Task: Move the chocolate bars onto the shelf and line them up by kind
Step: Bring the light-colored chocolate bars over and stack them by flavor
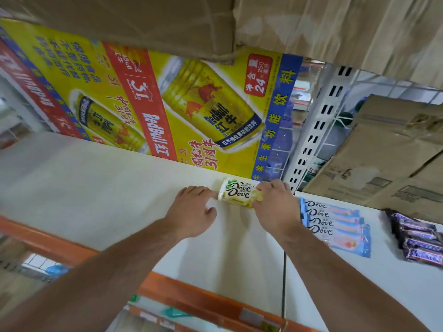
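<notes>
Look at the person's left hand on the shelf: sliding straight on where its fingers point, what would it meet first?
The yellow Dove bars. The left hand points at one end of them and seems to be touching it already, though depth is unclear. The right hand grips the other end.

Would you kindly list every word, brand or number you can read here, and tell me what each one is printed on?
"Dove": twice, on the yellow bars.
"Dove": once on each of four blue bars.
"RedBull": red band of the yellow carton.
"24" and "250": red badge on that carton.
"红牛": can pictured on that carton.
Unreadable, blurred: lettering on the dark bars and print on the cardboard box.
</notes>
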